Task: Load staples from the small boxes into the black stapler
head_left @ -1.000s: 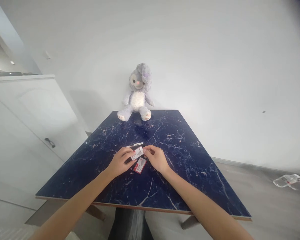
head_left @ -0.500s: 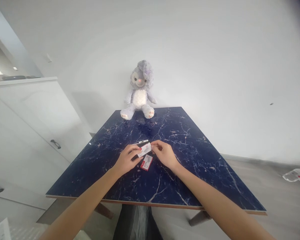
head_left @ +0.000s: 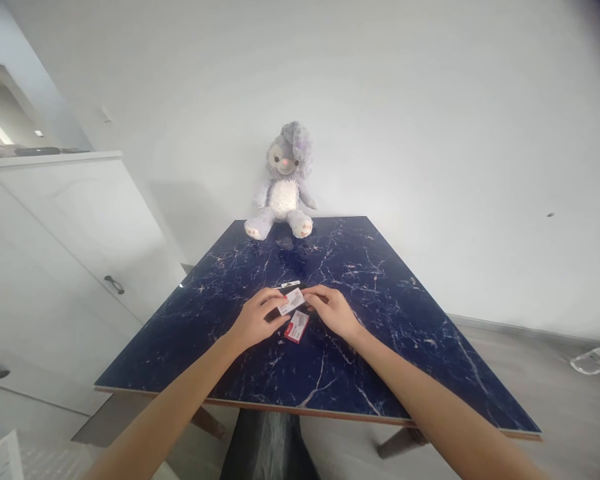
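A small white box with red print (head_left: 292, 301) is held just above the table, tilted up to the right. My left hand (head_left: 259, 318) grips its left end, thumb below and fingers above. At the right end, the fingertips of my right hand (head_left: 333, 311) pinch the box's edge. A second white-and-red box (head_left: 297, 327) lies on the table just below the held one. Behind the held box, a flat piece with a white strip (head_left: 291, 285) and a dark area shows in part; I cannot make out what it is.
The blue marble-patterned table (head_left: 370, 373) spreads around my hands. A grey plush rabbit (head_left: 284, 187) sits at its far edge against the wall. A white cabinet (head_left: 75, 267) stands on the left. On the floor at right lies clear plastic packaging (head_left: 597, 362).
The view has shifted slightly, so everything sits a little further right. Both hands keep their hold on the box, which has hardly moved.
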The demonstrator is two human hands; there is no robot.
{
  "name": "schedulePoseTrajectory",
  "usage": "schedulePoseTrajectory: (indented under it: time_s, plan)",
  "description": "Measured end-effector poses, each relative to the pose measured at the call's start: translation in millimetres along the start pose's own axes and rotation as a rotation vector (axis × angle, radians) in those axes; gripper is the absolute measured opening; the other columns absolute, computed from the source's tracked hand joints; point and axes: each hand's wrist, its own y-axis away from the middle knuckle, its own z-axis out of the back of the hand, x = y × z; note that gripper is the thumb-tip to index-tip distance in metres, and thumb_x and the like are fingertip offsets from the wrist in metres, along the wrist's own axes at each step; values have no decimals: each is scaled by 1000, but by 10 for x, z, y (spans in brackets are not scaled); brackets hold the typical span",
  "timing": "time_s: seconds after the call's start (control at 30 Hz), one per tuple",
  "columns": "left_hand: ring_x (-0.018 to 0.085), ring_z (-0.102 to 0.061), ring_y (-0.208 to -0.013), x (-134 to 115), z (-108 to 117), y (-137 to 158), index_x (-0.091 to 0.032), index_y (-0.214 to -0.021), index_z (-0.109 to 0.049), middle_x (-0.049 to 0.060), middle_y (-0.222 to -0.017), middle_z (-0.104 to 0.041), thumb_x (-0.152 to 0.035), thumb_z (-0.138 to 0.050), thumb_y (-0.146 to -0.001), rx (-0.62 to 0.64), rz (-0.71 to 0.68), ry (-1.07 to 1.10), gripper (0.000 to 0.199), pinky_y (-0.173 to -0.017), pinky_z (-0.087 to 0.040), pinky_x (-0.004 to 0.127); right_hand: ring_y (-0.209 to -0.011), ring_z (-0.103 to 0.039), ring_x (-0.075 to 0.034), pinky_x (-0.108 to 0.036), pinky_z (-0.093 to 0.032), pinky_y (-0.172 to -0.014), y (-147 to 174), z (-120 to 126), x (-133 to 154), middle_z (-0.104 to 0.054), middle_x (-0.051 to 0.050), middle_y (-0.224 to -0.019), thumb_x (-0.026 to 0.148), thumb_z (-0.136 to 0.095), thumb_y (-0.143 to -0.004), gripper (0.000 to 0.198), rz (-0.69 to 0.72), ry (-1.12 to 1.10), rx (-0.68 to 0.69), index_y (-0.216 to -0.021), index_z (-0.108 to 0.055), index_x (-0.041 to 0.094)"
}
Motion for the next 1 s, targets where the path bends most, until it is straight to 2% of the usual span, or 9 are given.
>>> schedulePoseTrajectory:
  time_s: [0.1,0.2,0.3,0.43,0.57,0.63,0.7,0.87,1.0]
  plan:
    - [21,-67,-101,-72,26,7,-24,-111,-65,8,-111,-68,-27,-69,-87,73,-37,107,24,-89,-57,37,-71,-67,-19,-32,-53,-69,-80,141,-62,-74,-3,-85,39,-53,-90,29,-47,63,-118,-101,-74,22]
    - [22,-68,-99,-149,26,14,-24,-107,-68,8,-109,-70,-31,-71,-86,190,-111,131,22,-89,-56,39,-75,-66,-19,-33,-52,-75,-147,354,-100,-73,-3,-89,35,-54,-89,24,17,298,-230,-100,-73,23]
    - [24,-67,-100,-194,5,15,-24,-109,-69,10,-111,-70,-35,-70,-86,268,-114,119,25,-89,-55,39,-84,-66,-19,-33,-50,-82,-161,476,-127,-72,-5,-99,26,-59,-86,18,156,509,-137,-97,-74,23]
    - [23,-66,-100,-283,-49,6,-23,-110,-68,9,-112,-71,-35,-67,-90,264,-165,105,23,-90,-53,40,-98,-64,-20,-34,-48,-91,-132,402,-182,-70,-6,-105,20,-61,-87,21,298,587,67,-104,-73,23]
    - [26,-64,-101,-352,-89,-65,-24,-111,-67,9,-112,-72,-45,-68,-87,270,-241,82,32,-91,-50,44,-92,-64,-20,-34,-47,-87,-117,312,-207,-72,-5,-98,18,-64,-87,20,282,647,133,-105,-72,22]
    - [26,-63,-104,-265,-68,-151,-24,-110,-67,9,-113,-71,-39,-66,-88,153,-187,47,27,-93,-49,46,-87,-65,-19,-32,-47,-82,-119,317,-201,-73,-4,-95,19,-66,-85,19,251,657,136,-103,-72,22]
    - [26,-62,-105,-77,-19,-253,-23,-110,-67,9,-112,-70,-30,-61,-90,-1,-43,-5,21,-95,-47,47,-83,-65,-18,-30,-46,-79,-125,338,-196,-73,-3,-93,21,-68,-84,18,225,662,136,-102,-72,23]
    - [24,-62,-94,453,96,-354,-22,-106,-69,7,-100,-71,-38,-64,-88,224,78,30,24,-84,-51,40,-79,-64,-18,-30,-46,-74,-148,401,-231,-73,-3,-94,26,-68,-85,17,136,685,55,-102,-73,25]
    - [23,-62,-85,598,100,-271,-24,-105,-73,6,-93,-73,-44,-66,-86,264,112,46,28,-74,-52,36,-82,-64,-20,-31,-46,-75,-166,479,-222,-73,-3,-93,27,-69,-84,14,114,703,76,-97,-73,26]
